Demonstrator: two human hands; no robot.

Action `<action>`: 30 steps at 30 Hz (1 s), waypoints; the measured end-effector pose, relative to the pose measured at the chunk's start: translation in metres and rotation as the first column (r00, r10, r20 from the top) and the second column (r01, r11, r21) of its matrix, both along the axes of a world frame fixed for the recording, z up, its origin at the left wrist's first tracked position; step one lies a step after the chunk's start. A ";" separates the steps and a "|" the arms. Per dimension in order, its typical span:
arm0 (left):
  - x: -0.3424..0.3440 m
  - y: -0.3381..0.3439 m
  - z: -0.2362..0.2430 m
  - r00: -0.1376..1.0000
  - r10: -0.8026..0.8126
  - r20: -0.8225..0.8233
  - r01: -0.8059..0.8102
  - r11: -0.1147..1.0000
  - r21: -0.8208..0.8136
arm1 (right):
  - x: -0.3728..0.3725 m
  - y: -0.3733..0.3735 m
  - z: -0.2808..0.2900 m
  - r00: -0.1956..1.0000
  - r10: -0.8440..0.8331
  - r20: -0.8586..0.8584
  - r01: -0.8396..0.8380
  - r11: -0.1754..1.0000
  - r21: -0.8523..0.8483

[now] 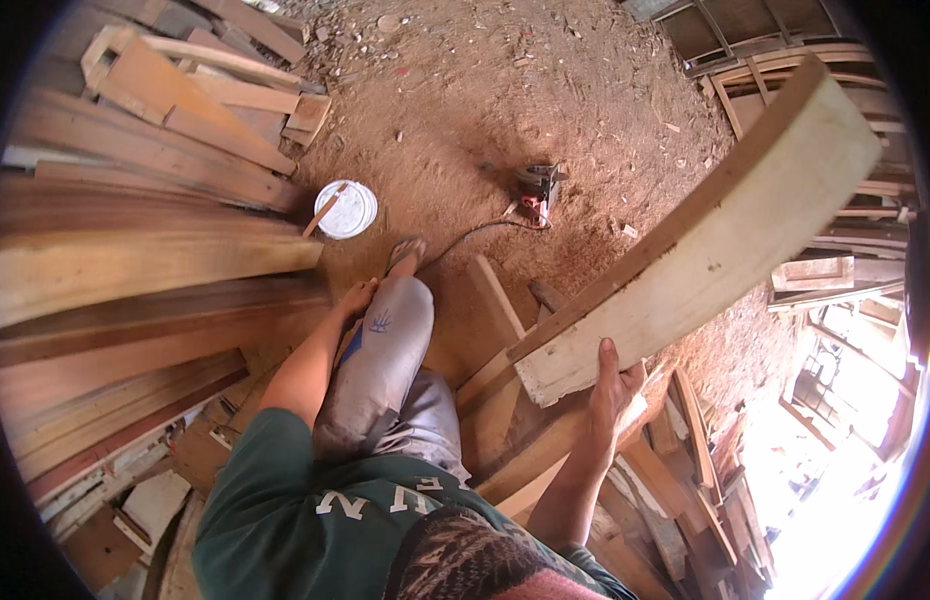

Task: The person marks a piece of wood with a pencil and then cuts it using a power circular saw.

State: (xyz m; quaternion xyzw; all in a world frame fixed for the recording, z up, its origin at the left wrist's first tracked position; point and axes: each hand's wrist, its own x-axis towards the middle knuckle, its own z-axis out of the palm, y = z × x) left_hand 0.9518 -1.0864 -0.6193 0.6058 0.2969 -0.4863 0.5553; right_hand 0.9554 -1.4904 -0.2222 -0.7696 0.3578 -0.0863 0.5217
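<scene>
Our right hand (613, 385) pinches the near end of a pale board (710, 260), which is lifted but not set down, over the dirt floor (465, 100). Our left hand (357, 297) sits by the knee (410, 300); we cannot tell its grip. Timber stacks (135, 265) crowd both side edges; open room lies toward the far edge, beyond the power tool (537, 188).

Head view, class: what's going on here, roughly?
A person grips a long pale board near its lower end with the right hand; the board slants up to the right. The left hand is beside the grey trouser leg, its grip unclear. Ahead, a corded power tool and a white bucket are on the dirt floor.
</scene>
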 end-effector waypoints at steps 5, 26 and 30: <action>-0.042 0.013 0.036 0.987 0.131 -0.097 -0.152 0.955 -0.254 | -0.026 0.010 0.002 0.996 0.068 -0.052 -0.072 0.994 -0.080; 0.233 0.164 0.446 0.329 0.343 0.880 -0.450 0.876 -0.173 | 0.203 0.227 -0.052 0.616 0.783 0.085 -0.694 0.591 -0.411; 0.272 0.202 0.349 0.306 0.413 0.858 -0.686 0.720 -0.102 | 0.198 0.205 -0.079 0.703 0.707 -0.084 -0.707 0.681 -0.189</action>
